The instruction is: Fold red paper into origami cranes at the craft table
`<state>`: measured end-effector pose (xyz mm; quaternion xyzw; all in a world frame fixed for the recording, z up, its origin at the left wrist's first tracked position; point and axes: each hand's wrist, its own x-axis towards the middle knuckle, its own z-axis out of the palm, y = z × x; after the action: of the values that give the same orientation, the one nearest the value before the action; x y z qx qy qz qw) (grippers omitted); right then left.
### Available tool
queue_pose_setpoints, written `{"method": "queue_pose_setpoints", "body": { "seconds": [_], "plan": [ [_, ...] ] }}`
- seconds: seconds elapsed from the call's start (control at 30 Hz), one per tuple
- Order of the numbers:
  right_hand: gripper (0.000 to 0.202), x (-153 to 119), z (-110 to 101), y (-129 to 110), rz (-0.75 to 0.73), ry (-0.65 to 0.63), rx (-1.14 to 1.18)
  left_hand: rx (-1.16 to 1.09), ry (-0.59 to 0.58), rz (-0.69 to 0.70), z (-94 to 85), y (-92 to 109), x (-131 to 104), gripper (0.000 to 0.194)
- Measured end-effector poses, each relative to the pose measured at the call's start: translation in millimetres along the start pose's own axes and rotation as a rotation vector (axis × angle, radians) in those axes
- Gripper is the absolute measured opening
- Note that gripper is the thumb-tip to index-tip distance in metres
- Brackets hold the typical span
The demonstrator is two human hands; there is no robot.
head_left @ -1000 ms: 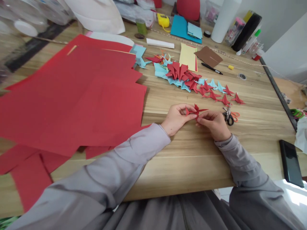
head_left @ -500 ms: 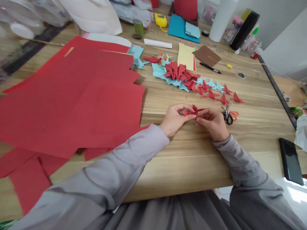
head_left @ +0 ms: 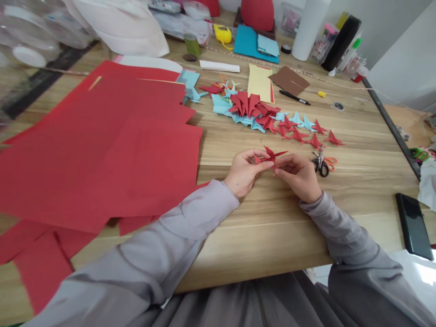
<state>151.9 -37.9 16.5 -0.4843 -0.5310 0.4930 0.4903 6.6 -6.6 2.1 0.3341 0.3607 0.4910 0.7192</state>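
The left hand (head_left: 243, 171) clamped its grip on a red origami crane (head_left: 275, 155), partly hiding it; whether the right hand (head_left: 297, 173) clamped the near tip, I couldn't tell.

1. The single head-worn view looks forward and down onto the light-brown, wood-grained table (head_left: 252, 240).
2. It sits near, above the wearer's grey cloth garment (head_left: 218, 302) at the bottom edge.
3. It reaches back to the pale, smooth wall (head_left: 403, 63).

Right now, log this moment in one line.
left hand: pinching small folded red paper figure | right hand: pinching its lower tip | beside right hand: black-handled metal scissors
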Motion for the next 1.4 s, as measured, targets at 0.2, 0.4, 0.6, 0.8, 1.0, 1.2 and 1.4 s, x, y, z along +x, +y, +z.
{"method": "queue_pose_setpoints", "body": {
  "seconds": [0.2,0.4,0.6,0.8,1.0,1.2,1.4],
  "plan": [
    [0.026,-0.2,0.5,-0.4,-0.013,0.033,-0.066,-0.001,0.025,-0.003,0.7,0.6,-0.5,0.031],
    [0.027,-0.5,-0.9,-0.6,0.021,0.016,-0.128,0.009,0.056,0.031,1.2,-0.2,0.5,0.029],
    [0.027,1.1,-1.7,-2.5,0.098,-0.053,-0.091,-0.013,0.054,0.007,0.7,-0.7,-0.1,0.034],
    [0.023,2.0,-2.1,-3.8,0.159,-0.054,-0.028,-0.028,-0.014,-0.016,-0.3,-1.0,-1.3,0.032],
    [0.023,2.9,-3.8,-2.3,0.211,-0.004,0.045,-0.032,-0.199,0.018,-1.6,-2.7,-1.0,0.04],
    [0.022,3.4,-3.8,-3.4,0.219,0.003,0.056,0.05,-0.202,0.124,-1.2,-2.8,-2.2,0.042],
    [0.02,3.5,-4.9,-3.2,0.223,-0.002,0.062,0.207,-0.133,0.234,-1.3,-0.6,-2.4,0.033]
  ]
}}
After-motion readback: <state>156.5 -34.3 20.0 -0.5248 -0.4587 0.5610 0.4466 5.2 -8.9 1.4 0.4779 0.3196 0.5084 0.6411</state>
